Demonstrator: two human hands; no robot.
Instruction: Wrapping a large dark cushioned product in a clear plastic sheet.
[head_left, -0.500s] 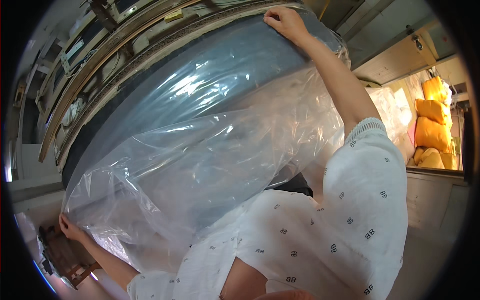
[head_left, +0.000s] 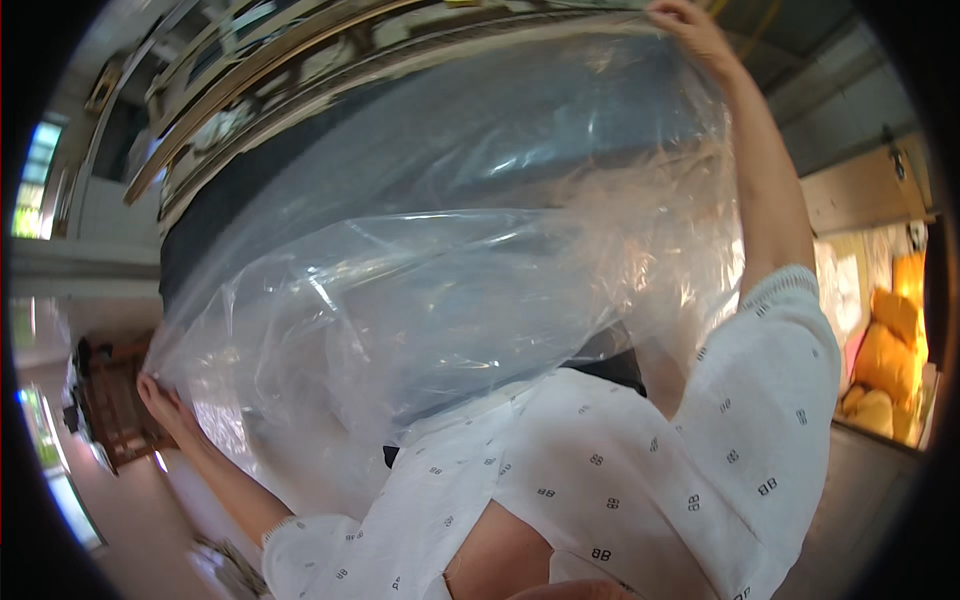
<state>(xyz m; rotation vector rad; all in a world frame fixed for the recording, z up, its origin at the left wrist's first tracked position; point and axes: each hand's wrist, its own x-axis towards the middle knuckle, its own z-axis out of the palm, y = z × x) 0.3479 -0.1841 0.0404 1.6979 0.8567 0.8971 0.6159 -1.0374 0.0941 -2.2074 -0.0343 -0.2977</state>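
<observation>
A large clear plastic bag (head_left: 440,300) is stretched wide across the middle of the view, over a big dark grey rounded object (head_left: 560,120). My right hand (head_left: 690,28) is raised high at the top right and grips the bag's upper edge. Low at the left, my left hand (head_left: 165,400) pinches the bag's lower corner. Both of my arms wear white short sleeves with a small dark pattern (head_left: 650,480).
Wooden and metal rails (head_left: 260,80) curve along the top left. A brown wooden frame (head_left: 105,415) stands beside my left hand. Yellow stuffed sacks (head_left: 885,355) pile up at the right behind a pale counter (head_left: 870,470).
My right hand has risen a little with the bag's top edge, and the plastic now spreads wider over the dark object. My left hand stays at the lower corner.
</observation>
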